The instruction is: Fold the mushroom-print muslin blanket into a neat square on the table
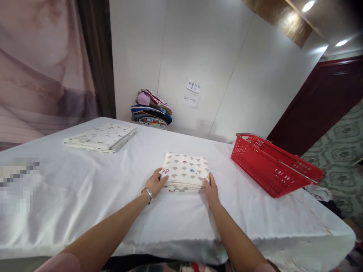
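A white cloth [185,170], folded into a thick square and printed with grey mushroom shapes and a few coloured ones, lies on the white-covered table in front of me. My left hand [155,183], with a silver band at the wrist, grips its left edge, thumb on top. At the right front corner, my right hand [211,189] holds the cloth between thumb and fingers. The undersides of both hands' fingers are partly hidden by the cloth. Farther left lies a second folded cloth [102,136], white with small dark prints, apart from both hands.
A red plastic basket [263,162] with metal handles stands at the table's right side. Behind the far edge rises a stack of folded clothes [151,109] against a white wall with paper notes [193,94]. The white tablecloth [93,196] is wrinkled on the left.
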Available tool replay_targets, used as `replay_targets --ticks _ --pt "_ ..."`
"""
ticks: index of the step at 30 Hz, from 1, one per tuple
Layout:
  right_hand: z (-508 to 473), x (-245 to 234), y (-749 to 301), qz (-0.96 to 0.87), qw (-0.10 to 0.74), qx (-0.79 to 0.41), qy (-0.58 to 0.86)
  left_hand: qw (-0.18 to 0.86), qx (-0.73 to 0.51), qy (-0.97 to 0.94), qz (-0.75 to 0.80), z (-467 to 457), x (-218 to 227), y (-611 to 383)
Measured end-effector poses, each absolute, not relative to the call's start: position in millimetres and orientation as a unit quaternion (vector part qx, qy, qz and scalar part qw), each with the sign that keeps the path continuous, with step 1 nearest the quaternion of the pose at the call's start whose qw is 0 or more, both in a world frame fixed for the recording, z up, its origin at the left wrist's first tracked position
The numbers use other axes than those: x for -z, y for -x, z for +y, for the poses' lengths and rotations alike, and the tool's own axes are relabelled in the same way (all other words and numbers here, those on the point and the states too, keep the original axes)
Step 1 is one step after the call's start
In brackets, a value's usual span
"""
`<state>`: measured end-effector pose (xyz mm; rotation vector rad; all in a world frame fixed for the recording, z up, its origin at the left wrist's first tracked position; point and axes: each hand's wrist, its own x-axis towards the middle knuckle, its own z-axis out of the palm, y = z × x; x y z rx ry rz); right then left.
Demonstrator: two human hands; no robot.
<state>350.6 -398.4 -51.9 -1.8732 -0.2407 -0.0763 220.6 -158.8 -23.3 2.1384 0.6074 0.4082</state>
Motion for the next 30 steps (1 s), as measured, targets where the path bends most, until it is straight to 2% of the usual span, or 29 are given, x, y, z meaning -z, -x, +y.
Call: replay_targets --ticks 4,6,10,14,20,25,30 --pt "-406 43 -358 -0.070 0.643 -0.004 0.762 0.443 -0.139 -0.832 0.304 -159 12 -225" --pt "-415 40 -364 -0.063 0.643 0.002 0.763 0.443 -0.118 -0.829 0.320 -159 6 -228" --pt "-430 38 -375 -0.060 0.602 0.000 0.797 0.405 -0.093 -0.852 0.320 -161 6 -231" --pt "-433 37 -377 -0.083 0.573 -0.043 0.814 0.369 -0.132 -0.858 0.332 -167 17 -229" --pt "-425 29 -378 -0.121 0.490 -0.043 0.862 0.362 -0.148 -0.854 0.342 -171 22 -226" --pt "-423 23 -386 -0.125 0.572 -0.029 0.810 0.380 -0.156 -0.850 0.329 -171 22 -227" --pt "-425 29 -382 -0.070 0.589 -0.106 0.798 0.386 -0.160 -0.851 0.318 -171 25 -227"
